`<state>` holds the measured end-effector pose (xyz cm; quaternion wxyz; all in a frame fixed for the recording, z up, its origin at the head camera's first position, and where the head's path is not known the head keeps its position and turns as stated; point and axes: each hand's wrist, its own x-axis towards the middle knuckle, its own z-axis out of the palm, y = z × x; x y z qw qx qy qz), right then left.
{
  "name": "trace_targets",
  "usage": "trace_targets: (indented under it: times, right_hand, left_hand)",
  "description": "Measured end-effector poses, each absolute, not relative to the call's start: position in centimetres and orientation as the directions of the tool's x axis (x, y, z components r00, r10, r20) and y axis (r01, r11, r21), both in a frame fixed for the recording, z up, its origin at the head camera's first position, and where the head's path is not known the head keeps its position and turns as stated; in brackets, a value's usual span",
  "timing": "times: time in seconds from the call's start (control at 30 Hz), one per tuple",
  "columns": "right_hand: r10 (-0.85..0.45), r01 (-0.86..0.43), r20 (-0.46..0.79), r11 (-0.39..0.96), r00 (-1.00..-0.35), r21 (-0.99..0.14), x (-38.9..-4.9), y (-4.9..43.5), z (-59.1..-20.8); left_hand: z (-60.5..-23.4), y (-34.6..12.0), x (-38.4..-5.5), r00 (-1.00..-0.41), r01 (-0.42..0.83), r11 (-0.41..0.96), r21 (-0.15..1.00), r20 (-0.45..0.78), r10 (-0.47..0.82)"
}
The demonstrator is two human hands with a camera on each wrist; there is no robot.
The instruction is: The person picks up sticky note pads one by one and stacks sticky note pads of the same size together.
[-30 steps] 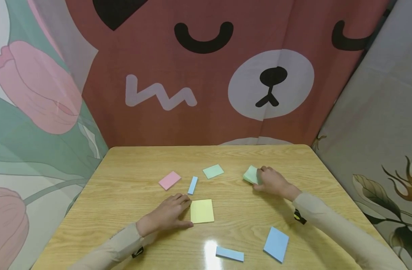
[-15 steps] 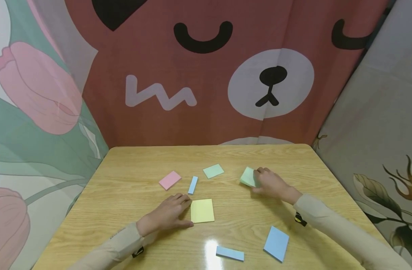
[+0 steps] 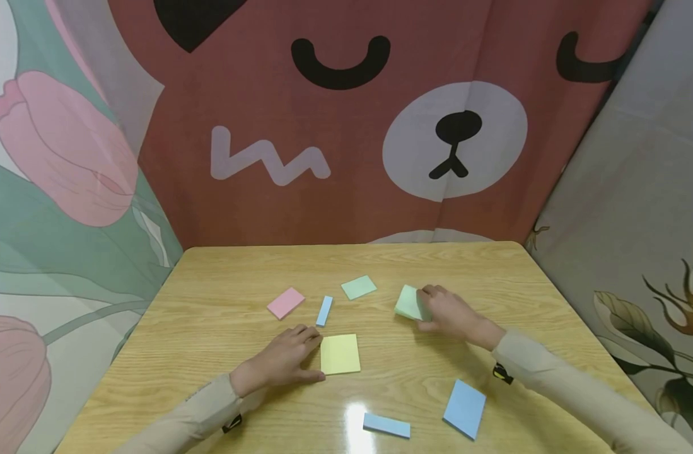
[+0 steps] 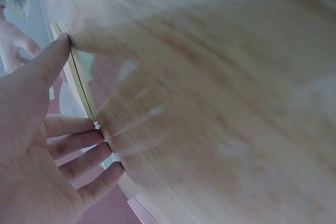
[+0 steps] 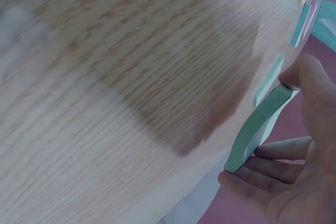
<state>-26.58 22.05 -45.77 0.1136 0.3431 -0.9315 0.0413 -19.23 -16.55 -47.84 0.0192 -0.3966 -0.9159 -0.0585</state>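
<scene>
The head view looked down on the whole worktop [image 3: 238, 271] and showed where all the paper pads lay. The green pad [image 3: 410, 302] was in the right hand [image 3: 451, 315], to the right of the small green pad [image 3: 359, 287]. From up there its top showed best. The right wrist view showed its thick side, which looked curved, and how the hand had it: the thumb at one end and the fingertips at the other, with a gap between. I cannot tell if the green pad touched the worktop.

The left hand [image 3: 284, 359] was half spread beside the yellow pad [image 3: 340, 354], its thumb and first finger touching it near two corners. The left wrist view showed a dark line along the yellow pad's side, which the head view did not show.

A second before, the green pad was farther right. Since then the right hand had moved it left and a bit nearer the person. The left hand, the yellow pad, the pink pad [image 3: 286, 304] and the blue pad [image 3: 465, 410] had stayed put.
</scene>
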Motion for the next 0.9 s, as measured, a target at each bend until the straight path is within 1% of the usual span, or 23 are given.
trace_targets:
  times: [0.2,0.37,0.63,0.9]
  right_hand:
    - [-0.641,-0.656,0.229,0.755,-0.733,0.013,-25.9,21.3,-45.3]
    - [-0.654,-0.667,0.215,0.745,-0.726,0.014,-25.1,20.6,-45.1]
    - [-0.703,-0.715,0.266,0.696,-0.659,0.067,-24.3,19.6,-45.0]
    - [-0.728,-0.729,0.262,0.675,-0.634,0.112,-23.5,18.9,-45.4]
  left_hand:
    - [-47.9,-16.6,-19.3,-0.670,0.742,0.665,0.086,0.115,0.733]
    - [-47.8,-16.5,-19.3,-0.678,0.735,0.672,0.089,0.091,0.730]
    - [-47.6,-16.5,-19.3,-0.689,0.725,0.683,0.095,0.071,0.721]
    - [-47.7,-16.5,-19.2,-0.680,0.733,0.674,0.086,0.075,0.729]
